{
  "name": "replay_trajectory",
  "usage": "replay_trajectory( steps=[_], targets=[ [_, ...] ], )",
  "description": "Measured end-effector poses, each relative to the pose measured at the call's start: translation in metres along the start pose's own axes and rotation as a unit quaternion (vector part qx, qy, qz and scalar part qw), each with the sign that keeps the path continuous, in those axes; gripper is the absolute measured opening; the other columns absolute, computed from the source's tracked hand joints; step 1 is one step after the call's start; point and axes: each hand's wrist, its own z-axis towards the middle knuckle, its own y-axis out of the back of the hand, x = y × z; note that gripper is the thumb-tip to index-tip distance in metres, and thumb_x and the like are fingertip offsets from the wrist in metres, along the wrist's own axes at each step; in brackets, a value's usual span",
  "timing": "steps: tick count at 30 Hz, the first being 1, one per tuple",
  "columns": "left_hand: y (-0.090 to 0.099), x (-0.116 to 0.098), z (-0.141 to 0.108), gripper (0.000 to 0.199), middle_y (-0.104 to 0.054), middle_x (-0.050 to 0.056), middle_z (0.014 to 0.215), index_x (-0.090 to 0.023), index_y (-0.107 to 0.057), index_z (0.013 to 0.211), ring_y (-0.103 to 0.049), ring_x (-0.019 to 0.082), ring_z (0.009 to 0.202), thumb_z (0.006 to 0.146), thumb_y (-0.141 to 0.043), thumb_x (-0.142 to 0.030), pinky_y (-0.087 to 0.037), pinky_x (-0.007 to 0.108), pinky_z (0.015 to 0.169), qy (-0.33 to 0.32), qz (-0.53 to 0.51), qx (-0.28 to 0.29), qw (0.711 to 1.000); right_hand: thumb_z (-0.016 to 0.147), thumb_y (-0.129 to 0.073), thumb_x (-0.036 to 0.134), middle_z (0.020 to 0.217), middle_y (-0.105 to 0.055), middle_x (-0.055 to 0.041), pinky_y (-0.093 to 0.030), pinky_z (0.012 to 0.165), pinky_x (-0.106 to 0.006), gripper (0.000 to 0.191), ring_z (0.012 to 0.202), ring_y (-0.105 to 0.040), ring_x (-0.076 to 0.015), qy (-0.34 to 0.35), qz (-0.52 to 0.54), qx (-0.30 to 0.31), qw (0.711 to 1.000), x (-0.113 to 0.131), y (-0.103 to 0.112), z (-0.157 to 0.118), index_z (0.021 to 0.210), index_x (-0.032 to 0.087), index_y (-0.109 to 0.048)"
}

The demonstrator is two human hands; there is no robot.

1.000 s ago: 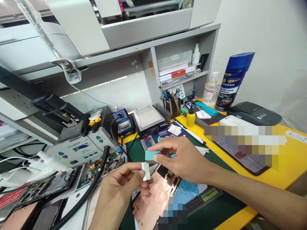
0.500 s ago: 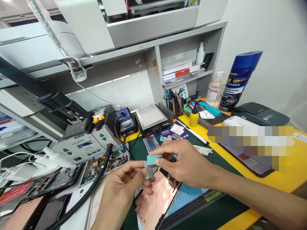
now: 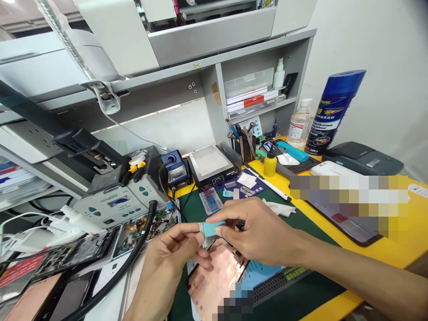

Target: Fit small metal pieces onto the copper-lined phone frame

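Observation:
Above the bench mat my right hand [image 3: 261,229] pinches a small flat teal piece [image 3: 214,228] between thumb and fingertips. My left hand [image 3: 167,258] is closed on a pale, see-through strip [image 3: 203,234], which meets the teal piece's left end. I cannot tell whether the two are joined. Something dark shows under my right fingers, too hidden to name. Below both hands lies a copper-coloured panel [image 3: 214,278] with a black edge, like the back of a phone screen. A blurred patch covers its lower right corner.
A hot plate [image 3: 214,165] and a blue-black soldering station [image 3: 175,169] stand behind the green mat [image 3: 301,240]. At left are a tray of circuit boards [image 3: 143,229] and a black hose [image 3: 133,254]. A yellow bottle [image 3: 270,165] and spray can [image 3: 334,113] stand right.
The teal piece has turned so more of its flat face shows, and it lies more level against the strip. My right hand has shifted slightly down; my left has barely moved.

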Motion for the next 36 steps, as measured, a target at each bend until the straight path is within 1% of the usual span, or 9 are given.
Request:
replay_trajectory(
  steps=[7, 12, 19, 21, 24, 27, 31, 34, 36],
  targets=[
    [-0.0032, -0.0036, -0.0010, 0.021, -0.067, 0.002, 0.056, -0.014, -0.073, 0.084, -0.062, 0.015, 0.049, 0.070, -0.080, -0.027, -0.053, 0.026, 0.054, 0.000, -0.030, -0.015, 0.999, 0.081, -0.057, 0.006, 0.076, -0.069, -0.0014, -0.037, 0.047, -0.020, 0.033, 0.055, -0.055, -0.0098, 0.000, 0.007, 0.014, 1.000, -0.0005, -0.0016, -0.0010, 0.102, 0.020, -0.078],
    [-0.0055, -0.0045, -0.0012, 0.019, -0.067, 0.002, 0.055, -0.014, -0.072, 0.081, -0.061, 0.014, 0.048, 0.070, -0.080, -0.027, -0.052, 0.025, 0.053, -0.009, -0.036, -0.036, 0.999, 0.082, -0.058, 0.009, 0.079, -0.071, -0.0025, -0.038, 0.046, -0.020, 0.030, 0.055, -0.054, -0.0096, -0.014, 0.024, 0.016, 0.999, -0.0006, -0.0026, -0.0007, 0.101, 0.019, -0.078],
    [-0.0003, -0.0001, 0.0000, 0.020, -0.067, 0.001, 0.059, -0.015, -0.072, 0.087, -0.063, 0.015, 0.052, 0.075, -0.077, -0.030, -0.052, 0.026, 0.058, -0.017, 0.006, -0.015, 1.000, 0.086, -0.060, 0.020, 0.071, -0.069, -0.0017, -0.040, 0.044, -0.020, 0.027, 0.053, -0.057, -0.0120, -0.087, 0.075, 0.041, 0.993, -0.0051, -0.0004, 0.0004, 0.107, 0.021, -0.076],
    [0.0000, 0.0004, -0.0008, 0.019, -0.066, 0.000, 0.059, -0.015, -0.071, 0.089, -0.062, 0.015, 0.052, 0.077, -0.076, -0.029, -0.052, 0.026, 0.058, -0.021, 0.006, -0.011, 1.000, 0.086, -0.060, 0.021, 0.074, -0.071, -0.0023, -0.042, 0.046, -0.021, 0.027, 0.056, -0.059, -0.0127, -0.081, 0.073, 0.025, 0.994, -0.0049, -0.0005, 0.0004, 0.109, 0.021, -0.076],
    [0.0004, 0.0000, -0.0014, 0.019, -0.067, 0.000, 0.060, -0.015, -0.071, 0.092, -0.063, 0.015, 0.053, 0.078, -0.075, -0.028, -0.052, 0.026, 0.058, -0.024, 0.004, -0.006, 1.000, 0.084, -0.060, 0.015, 0.081, -0.073, -0.0028, -0.045, 0.052, -0.021, 0.027, 0.063, -0.062, -0.0129, -0.040, 0.038, 0.002, 0.999, -0.0025, -0.0026, -0.0004, 0.104, 0.020, -0.077],
    [0.0015, -0.0009, -0.0006, 0.019, -0.068, 0.001, 0.060, -0.015, -0.070, 0.090, -0.063, 0.015, 0.053, 0.078, -0.075, -0.028, -0.052, 0.026, 0.058, -0.025, -0.001, -0.010, 1.000, 0.082, -0.058, 0.009, 0.080, -0.071, -0.0021, -0.041, 0.050, -0.021, 0.030, 0.059, -0.057, -0.0104, -0.010, 0.000, 0.011, 1.000, -0.0001, -0.0046, -0.0012, 0.100, 0.019, -0.079],
    [0.0021, -0.0007, 0.0001, 0.020, -0.068, 0.001, 0.059, -0.015, -0.070, 0.089, -0.063, 0.015, 0.052, 0.077, -0.076, -0.029, -0.053, 0.027, 0.058, -0.025, 0.004, -0.019, 0.999, 0.083, -0.059, 0.014, 0.078, -0.071, -0.0015, -0.041, 0.049, -0.020, 0.028, 0.060, -0.057, -0.0108, -0.040, 0.028, 0.032, 0.998, -0.0009, -0.0020, -0.0012, 0.104, 0.019, -0.078],
    [0.0014, 0.0000, -0.0012, 0.020, -0.067, 0.001, 0.059, -0.015, -0.071, 0.090, -0.062, 0.015, 0.051, 0.077, -0.076, -0.029, -0.053, 0.026, 0.058, -0.028, 0.013, -0.015, 0.999, 0.086, -0.061, 0.021, 0.079, -0.072, -0.0010, -0.043, 0.051, -0.021, 0.026, 0.063, -0.060, -0.0125, -0.058, 0.057, 0.018, 0.997, -0.0032, 0.0016, -0.0002, 0.107, 0.021, -0.077],
    [0.0009, 0.0002, -0.0022, 0.019, -0.067, 0.000, 0.059, -0.015, -0.071, 0.089, -0.063, 0.015, 0.051, 0.077, -0.076, -0.028, -0.053, 0.026, 0.058, -0.026, 0.011, -0.011, 1.000, 0.086, -0.060, 0.019, 0.081, -0.073, -0.0008, -0.043, 0.051, -0.021, 0.027, 0.062, -0.060, -0.0121, -0.051, 0.050, -0.002, 0.997, -0.0036, 0.0020, 0.0005, 0.108, 0.022, -0.077]
  ],
)
